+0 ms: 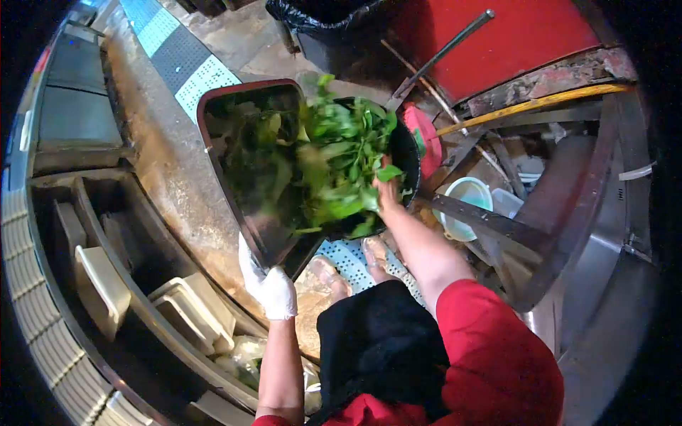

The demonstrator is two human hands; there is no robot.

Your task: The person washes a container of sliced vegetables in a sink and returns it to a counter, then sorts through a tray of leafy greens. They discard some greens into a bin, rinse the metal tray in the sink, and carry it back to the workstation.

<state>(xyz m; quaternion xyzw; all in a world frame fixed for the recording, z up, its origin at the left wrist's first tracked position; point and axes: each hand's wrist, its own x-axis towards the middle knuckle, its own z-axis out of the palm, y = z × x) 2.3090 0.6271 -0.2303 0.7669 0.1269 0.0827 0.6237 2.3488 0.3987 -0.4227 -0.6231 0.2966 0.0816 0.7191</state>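
My left hand [273,287], in a white glove, grips the near corner of a dark rectangular tub [213,135] with a reddish-brown rim. The tub is tilted toward a round black container [410,160] on its right. Green leafy stems [337,153] spread from inside the tub across to the round container, partly blurred. Bare, my right hand [386,192] is in among the leaves at the right side of the round container. Leaves cover most of its fingers, so its hold cannot be made out.
A bin with a black bag [334,28] stands beyond. Shelves with cream trays [103,284] run along the left. A metal-framed rack [497,224], a pale green basin [467,206] and a yellow pole [533,105] are at right. My feet are below the containers.
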